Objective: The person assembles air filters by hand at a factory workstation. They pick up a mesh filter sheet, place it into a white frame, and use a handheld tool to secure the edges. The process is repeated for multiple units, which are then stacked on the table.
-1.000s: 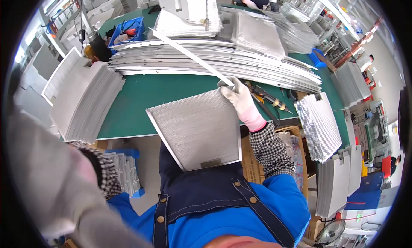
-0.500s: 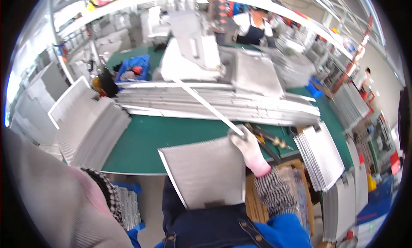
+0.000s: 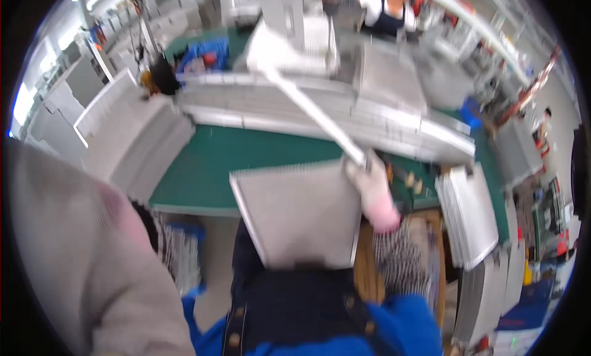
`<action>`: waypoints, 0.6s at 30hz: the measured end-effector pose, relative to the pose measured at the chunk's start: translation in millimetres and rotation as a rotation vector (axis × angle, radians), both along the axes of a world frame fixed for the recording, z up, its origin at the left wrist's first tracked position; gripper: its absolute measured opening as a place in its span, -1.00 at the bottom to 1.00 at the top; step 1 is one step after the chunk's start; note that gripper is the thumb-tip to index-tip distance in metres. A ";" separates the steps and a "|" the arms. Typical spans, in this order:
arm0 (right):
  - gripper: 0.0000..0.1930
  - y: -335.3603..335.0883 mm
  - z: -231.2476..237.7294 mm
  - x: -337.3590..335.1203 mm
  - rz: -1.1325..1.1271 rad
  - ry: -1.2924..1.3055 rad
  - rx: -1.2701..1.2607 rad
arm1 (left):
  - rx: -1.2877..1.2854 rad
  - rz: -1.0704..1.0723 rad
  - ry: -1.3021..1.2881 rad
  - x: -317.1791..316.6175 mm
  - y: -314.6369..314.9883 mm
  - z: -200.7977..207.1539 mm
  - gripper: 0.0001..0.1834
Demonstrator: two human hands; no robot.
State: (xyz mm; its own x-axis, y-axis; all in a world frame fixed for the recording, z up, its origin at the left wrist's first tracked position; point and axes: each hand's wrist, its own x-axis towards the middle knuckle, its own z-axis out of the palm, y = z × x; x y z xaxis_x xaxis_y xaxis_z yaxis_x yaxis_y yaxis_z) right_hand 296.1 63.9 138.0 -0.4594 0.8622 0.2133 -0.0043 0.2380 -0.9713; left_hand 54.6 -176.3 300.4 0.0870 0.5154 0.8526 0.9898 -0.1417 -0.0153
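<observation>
Above the near edge of a green tabletop, the right hand, in a pale glove with a pink cuff, has its grip closed on a long, thin white strip. The strip slants up and to the left from the fist, passing in front of a broad pile of long, pale metal strips. At the same hand is the upper right corner of a flat grey mesh panel with a pale rim; blur hides whether the fingers pinch that corner too. The panel is in front of the person's body, its lower edge by the navy bib overalls. The left hand, grey-gloved, looms large and blurred close to the camera, and whether its grip is open or closed cannot be told. A stack of grey rectangular panels stands at the tabletop's left, another stack of silvery panels at its right. Beyond the pile sits a blue plastic bin.
</observation>
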 end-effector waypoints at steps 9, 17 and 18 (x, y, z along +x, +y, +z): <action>-0.77 1.7 4.2 3.3 0.087 -0.080 -0.088 | 0.323 0.016 -0.015 21.7 17.0 19.4 -0.41; -0.79 -7.2 17.7 -14.2 0.164 0.017 -0.190 | -0.360 -0.195 0.265 47.0 155.6 -81.5 -0.57; -0.79 -5.7 17.1 -13.2 0.160 -0.030 -0.185 | -0.587 -0.123 0.299 47.8 161.2 -79.6 -0.62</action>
State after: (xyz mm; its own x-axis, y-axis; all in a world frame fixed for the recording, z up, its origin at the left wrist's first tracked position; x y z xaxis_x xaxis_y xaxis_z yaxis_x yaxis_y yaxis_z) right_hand 282.9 58.2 155.1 -0.5966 0.8014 0.0427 0.0015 0.0544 -0.9985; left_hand 102.5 -15.1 220.8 0.3638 0.8573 0.3642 0.9310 -0.3220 -0.1720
